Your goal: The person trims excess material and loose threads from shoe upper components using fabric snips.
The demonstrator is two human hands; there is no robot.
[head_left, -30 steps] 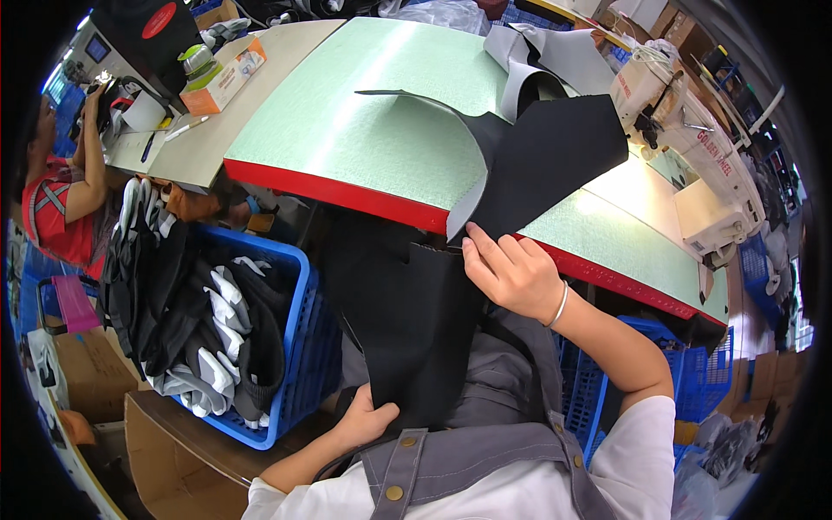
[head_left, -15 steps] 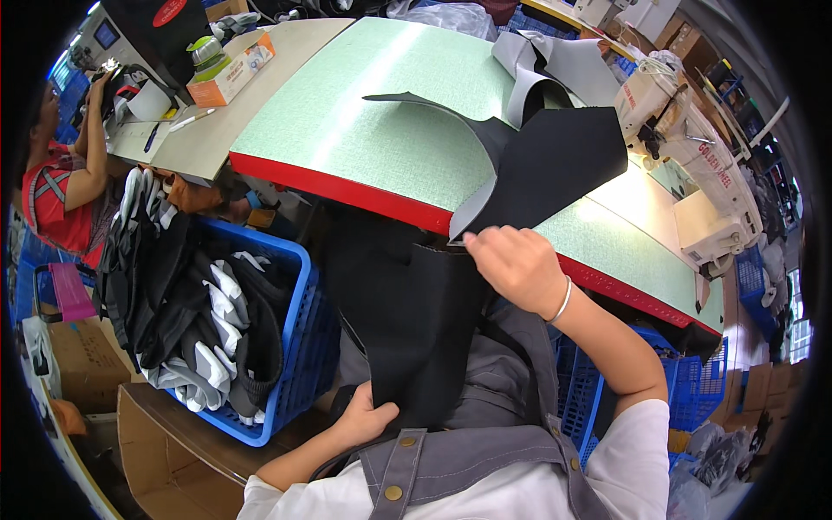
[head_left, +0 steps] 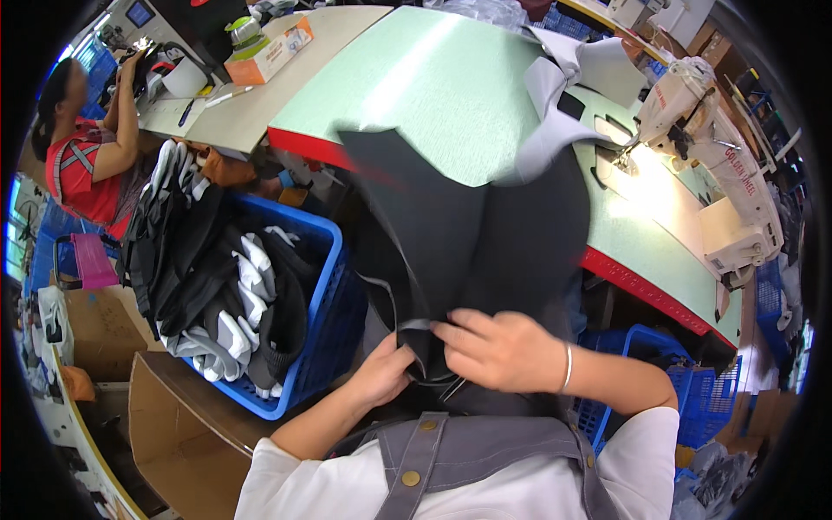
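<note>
Black fabric pieces [head_left: 511, 234] with a light grey underside hang from the table's front edge down over my lap. Close to my body, my left hand [head_left: 383, 371] pinches the lower edge of the black fabric. Right beside it, my right hand [head_left: 498, 348] grips the same fabric with bent fingers, near a small grey strip at the edge. The upper part of the cloth is smeared by motion and spreads over the green tabletop [head_left: 407, 78]. More grey and black cut pieces [head_left: 555, 130] curl on the tabletop, next to the sewing machine [head_left: 728, 165].
A blue basket [head_left: 325, 251] heaped with black, grey and white pieces stands at my left. Below it is an open cardboard box [head_left: 173, 433]. Another blue basket [head_left: 693, 390] sits under the table at right. A person in red [head_left: 95, 173] works at far left.
My right hand has come down from the table edge to beside my left hand, pulling black fabric over the edge toward my lap. My left hand has moved slightly up.
</note>
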